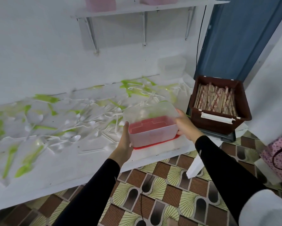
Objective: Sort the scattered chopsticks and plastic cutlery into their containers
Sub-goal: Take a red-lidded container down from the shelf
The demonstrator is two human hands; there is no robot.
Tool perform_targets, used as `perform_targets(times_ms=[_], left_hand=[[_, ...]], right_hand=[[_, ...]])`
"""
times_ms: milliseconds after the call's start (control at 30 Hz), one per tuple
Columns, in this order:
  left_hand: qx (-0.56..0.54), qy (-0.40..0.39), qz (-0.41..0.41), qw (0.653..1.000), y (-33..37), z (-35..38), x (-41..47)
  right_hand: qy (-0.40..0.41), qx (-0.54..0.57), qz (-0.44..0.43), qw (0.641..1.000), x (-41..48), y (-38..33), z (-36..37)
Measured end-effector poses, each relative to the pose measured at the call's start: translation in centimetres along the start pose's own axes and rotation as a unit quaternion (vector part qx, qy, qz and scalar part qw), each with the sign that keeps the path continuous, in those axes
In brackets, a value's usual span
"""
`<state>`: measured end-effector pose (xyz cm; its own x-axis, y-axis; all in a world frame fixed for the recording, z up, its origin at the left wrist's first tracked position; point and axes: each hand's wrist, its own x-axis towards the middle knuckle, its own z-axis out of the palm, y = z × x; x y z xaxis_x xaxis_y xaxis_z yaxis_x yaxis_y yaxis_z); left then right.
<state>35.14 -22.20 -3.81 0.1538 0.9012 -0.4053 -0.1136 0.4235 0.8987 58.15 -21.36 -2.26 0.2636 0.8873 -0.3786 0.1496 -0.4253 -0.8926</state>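
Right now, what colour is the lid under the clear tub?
Red: the lid under the tub, seen in the head view.

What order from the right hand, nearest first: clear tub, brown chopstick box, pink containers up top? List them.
1. Clear tub, held at its right end by the right hand.
2. Brown chopstick box, just right of that hand.
3. Pink containers, high up and far back-left.
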Motion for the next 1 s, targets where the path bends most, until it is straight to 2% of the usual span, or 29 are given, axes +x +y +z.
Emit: perform_targets(times_ms=[100, 200, 300, 367, 433, 500, 567, 667, 800, 867, 900, 1000], left_hand=[[0.095, -0.014, -0.026, 0.995, -1.7, -0.3, 0.2], [0.112, -0.024, -0.049, 0.992, -1.3, -0.2, 0.0], [0.114, -0.027, -0.011, 0.993, 0.0, -0.8, -0.8], [0.154, 0.016, 0.029, 0.988, 0.2, -3.2, -0.7], [0.247, 0.067, 0.089, 0.963, 0.1, -6.3, -0.2], [0.362, 0.122, 0.148, 0.912, -0.2, -9.8, -0.1], [0.423, 0.154, 0.182, 0.874, -0.4, -12.1, -0.6], [0.476, 0.126, 0.216, 0.843, -1.7, -13.2, -0.9], [0.551, 0.085, 0.236, 0.796, -3.3, -12.9, -0.3], [0.585, 0.068, 0.229, 0.775, -3.7, -13.2, 0.5], [0.601, 0.055, 0.223, 0.766, -3.6, -13.4, 0.8], [0.602, 0.050, 0.236, 0.762, -3.3, -14.8, 1.7]], right_hand=[[0.010, -0.001, -0.006, 1.000, 0.7, 1.1, -1.2], [0.038, -0.112, -0.079, 0.990, -1.4, -0.2, -1.2], [0.127, -0.268, -0.167, 0.940, -2.9, -1.1, -0.4], [0.165, -0.351, -0.221, 0.895, -3.9, -1.5, 0.6], [0.142, -0.366, -0.265, 0.881, -4.5, -1.6, 1.4], [0.099, -0.367, -0.303, 0.874, -5.2, -1.9, 2.9], [0.064, -0.359, -0.329, 0.871, -5.6, -2.3, 4.7], [0.019, -0.354, -0.376, 0.856, -5.9, -3.5, 7.9], [-0.035, -0.395, -0.447, 0.802, -5.1, -5.9, 12.9], [-0.042, -0.478, -0.450, 0.753, -5.0, -6.6, 15.3], [-0.026, -0.543, -0.444, 0.713, -5.0, -6.6, 16.6], [-0.036, -0.724, -0.406, 0.556, -5.4, -5.3, 19.7]])
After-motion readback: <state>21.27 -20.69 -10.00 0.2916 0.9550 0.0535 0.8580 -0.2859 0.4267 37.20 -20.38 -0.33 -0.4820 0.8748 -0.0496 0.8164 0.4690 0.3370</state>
